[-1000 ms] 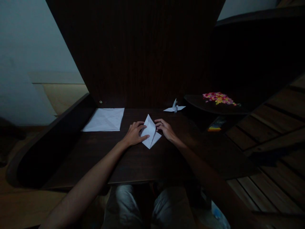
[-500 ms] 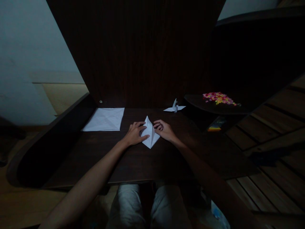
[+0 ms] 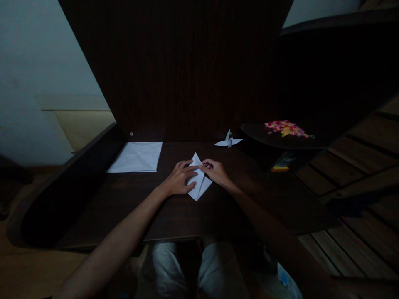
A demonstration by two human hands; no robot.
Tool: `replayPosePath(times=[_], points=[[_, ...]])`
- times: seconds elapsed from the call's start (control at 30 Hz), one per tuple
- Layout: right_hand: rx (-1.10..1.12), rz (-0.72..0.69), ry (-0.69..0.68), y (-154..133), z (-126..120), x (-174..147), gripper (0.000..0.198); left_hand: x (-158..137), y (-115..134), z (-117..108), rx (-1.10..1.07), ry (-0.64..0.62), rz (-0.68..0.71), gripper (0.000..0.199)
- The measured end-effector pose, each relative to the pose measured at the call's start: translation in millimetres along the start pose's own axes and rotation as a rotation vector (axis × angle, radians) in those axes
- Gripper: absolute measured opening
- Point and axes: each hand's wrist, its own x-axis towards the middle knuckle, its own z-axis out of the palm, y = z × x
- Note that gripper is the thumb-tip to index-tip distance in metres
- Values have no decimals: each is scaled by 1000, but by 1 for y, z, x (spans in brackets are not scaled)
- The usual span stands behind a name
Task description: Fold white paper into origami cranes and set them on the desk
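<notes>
On the dark wooden desk in front of me lies a diamond-shaped piece of white folded paper (image 3: pixel 197 190), its tip pointing away from me. My left hand (image 3: pixel 181 178) rests on its left side, fingers spread over the paper with the thumb low. At the right edge, my right hand (image 3: pixel 216 171) has its fingers curled and its thumb and forefinger pinching a flap near the middle crease. A finished white paper crane (image 3: pixel 230 142) with spread wings stands further back.
White square sheets (image 3: pixel 137 157) with crease marks lie at the back left of the desk (image 3: pixel 131 211). On a low shelf (image 3: pixel 299 145) at the right is a heap of small pink, red and yellow pieces (image 3: pixel 286 128). A raised side panel (image 3: pixel 62 189) bounds the left.
The folded paper has shifted slightly toward me. My left fingers have spread further across it, and my right thumb and forefinger have moved inward onto the flap.
</notes>
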Motion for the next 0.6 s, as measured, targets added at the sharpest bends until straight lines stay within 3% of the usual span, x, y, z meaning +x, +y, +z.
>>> replayPosePath(times=[0.33, 0.6], points=[[32, 20, 52, 4, 2, 3, 12, 1, 7, -1, 15, 50, 58, 31], [221, 43, 76, 5, 3, 3, 28, 2, 10, -2, 4, 17, 107, 34]])
